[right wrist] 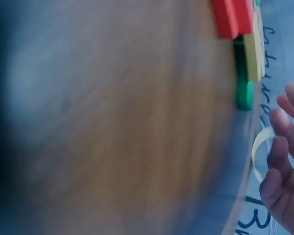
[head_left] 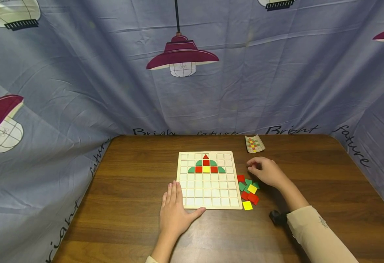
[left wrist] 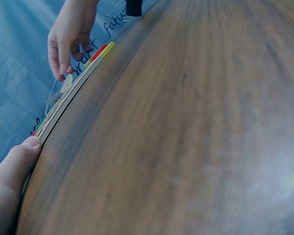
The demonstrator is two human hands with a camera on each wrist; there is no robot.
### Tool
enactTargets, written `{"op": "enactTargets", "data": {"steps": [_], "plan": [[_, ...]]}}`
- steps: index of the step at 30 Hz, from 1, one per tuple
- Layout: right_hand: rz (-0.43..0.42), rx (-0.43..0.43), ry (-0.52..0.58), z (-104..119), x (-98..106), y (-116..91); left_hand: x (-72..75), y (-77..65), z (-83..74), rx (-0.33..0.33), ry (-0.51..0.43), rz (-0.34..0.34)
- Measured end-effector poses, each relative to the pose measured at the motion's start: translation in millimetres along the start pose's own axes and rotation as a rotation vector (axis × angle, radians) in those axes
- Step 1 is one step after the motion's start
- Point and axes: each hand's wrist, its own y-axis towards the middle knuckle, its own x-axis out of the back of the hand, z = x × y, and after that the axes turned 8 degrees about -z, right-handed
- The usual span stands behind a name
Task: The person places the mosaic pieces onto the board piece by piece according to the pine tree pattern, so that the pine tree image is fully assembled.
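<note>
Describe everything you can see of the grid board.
The board is pale, thin and squarish, apparently wood, lined into seven rows of seven cells. It lies flat on the brown table. Its far row holds a red triangle; the second, a red square between two green rounded pieces; the third runs green, red, yellow, red, green. The left hand rests around its near left corner. Whether loose pieces touch its right edge is unclear.

Card (head_left: 255,144) detail too sm, head cam. Tile pile (head_left: 252,189) overlaps, some pt hidden. R-wrist cam: tabletop (right wrist: 122,117) blurry, R grip (right wrist: 290,181) cut off @ edge.
</note>
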Motion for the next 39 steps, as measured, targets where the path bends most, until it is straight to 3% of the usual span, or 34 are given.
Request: {"op": "enactTargets", "data": {"steps": [8,23,33,39], "plan": [[0.123,0.048,0.020,-14,-4,-10,-0.4,0.0,-0.5,0.002,-0.003,0.001],[0.043,0.042,0.003,-14,-10,-8,0.4,0.2,-0.3,0.000,-0.006,0.003],[0.106,0.100,0.022,-19,-4,-8,1.3,-0.1,-0.9,0.005,-0.005,0.006],[0.115,0.068,0.030,-21,-6,-7,1.1,-0.3,-0.6,0.004,-0.004,0.001]]}}
